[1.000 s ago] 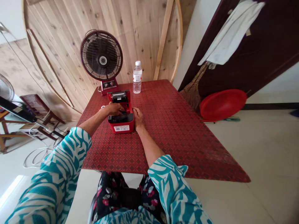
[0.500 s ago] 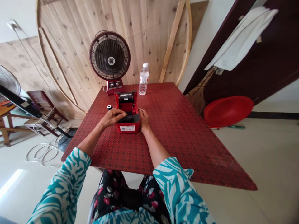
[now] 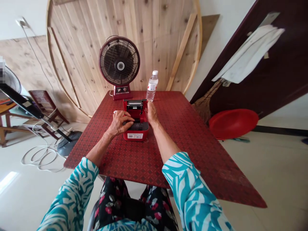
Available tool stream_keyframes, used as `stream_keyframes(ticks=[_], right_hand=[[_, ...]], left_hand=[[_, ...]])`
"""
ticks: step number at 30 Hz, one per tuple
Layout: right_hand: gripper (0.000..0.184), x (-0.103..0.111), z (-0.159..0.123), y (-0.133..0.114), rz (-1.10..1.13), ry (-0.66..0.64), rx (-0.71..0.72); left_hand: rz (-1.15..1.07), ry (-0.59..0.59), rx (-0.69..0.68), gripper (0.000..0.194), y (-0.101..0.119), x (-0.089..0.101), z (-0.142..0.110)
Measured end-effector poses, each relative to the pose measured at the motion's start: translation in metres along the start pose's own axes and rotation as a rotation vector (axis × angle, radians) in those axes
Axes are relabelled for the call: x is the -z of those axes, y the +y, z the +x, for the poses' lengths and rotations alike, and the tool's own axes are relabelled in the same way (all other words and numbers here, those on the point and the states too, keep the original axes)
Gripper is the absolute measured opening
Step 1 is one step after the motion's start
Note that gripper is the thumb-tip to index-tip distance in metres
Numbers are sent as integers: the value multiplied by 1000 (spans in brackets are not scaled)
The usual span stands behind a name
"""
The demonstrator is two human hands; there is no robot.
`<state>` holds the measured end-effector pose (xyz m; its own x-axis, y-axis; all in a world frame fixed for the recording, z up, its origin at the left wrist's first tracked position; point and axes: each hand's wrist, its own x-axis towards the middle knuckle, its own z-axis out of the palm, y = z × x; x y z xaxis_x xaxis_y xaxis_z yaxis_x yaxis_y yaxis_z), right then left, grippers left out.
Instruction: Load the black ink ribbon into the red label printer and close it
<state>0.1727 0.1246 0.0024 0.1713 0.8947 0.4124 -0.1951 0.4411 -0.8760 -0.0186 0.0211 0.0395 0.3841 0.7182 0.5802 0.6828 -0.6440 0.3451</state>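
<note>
A red label printer [image 3: 136, 136] stands on the table with its lid [image 3: 135, 105] raised, showing a black roller. The front carries a white sticker with a printed code. My left hand [image 3: 119, 122] lies over the printer's left edge, fingers stretched and apart, fingertips at the dark inner part. Along the right side, my right hand [image 3: 152, 114] has its fingers against the raised lid's right edge, partly out of sight behind it. Just beyond my left hand, only a small bit of a white-ended roll [image 3: 115, 111] shows.
A dark red fan [image 3: 120, 66] and a clear water bottle [image 3: 152, 86] stand at the back of the patterned red table [image 3: 183, 141]. A large round wooden board [image 3: 144, 38] leans behind. On the floor are a red basin [image 3: 233, 123], a broom [image 3: 204, 99] and a looped cord [image 3: 40, 160].
My right hand has moved from the printer's side up to the raised lid. My left hand's fingers have spread from a pinch. The camera view has shifted slightly.
</note>
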Motion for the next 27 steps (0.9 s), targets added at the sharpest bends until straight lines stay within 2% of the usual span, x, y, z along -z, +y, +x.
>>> stream_keyframes(ticks=[2,5,11,13,19,22,27], right_hand=[[50,4,-13,-2,-8,0,-63],[51,9,-34,-4,-25,10,-40],[48,13,-62,-5,-142,56,77],[47,14,-67,-5,-187,61,115],[50,14,-78,-1,-217,100,108],[49,14,-81,-1,-217,108,86],[47,12,-85,-1,-213,126,75]], left_hand=[[4,92,9,21,1,-1,-1],[-51,230,9,33,2,-5,-5],[-118,548,159,23,5,-14,-20],[-126,530,206,23,6,-15,-23],[-136,325,294,31,10,-16,-30],[-106,306,313,37,12,-18,-32],[-65,308,261,42,8,-20,-33]])
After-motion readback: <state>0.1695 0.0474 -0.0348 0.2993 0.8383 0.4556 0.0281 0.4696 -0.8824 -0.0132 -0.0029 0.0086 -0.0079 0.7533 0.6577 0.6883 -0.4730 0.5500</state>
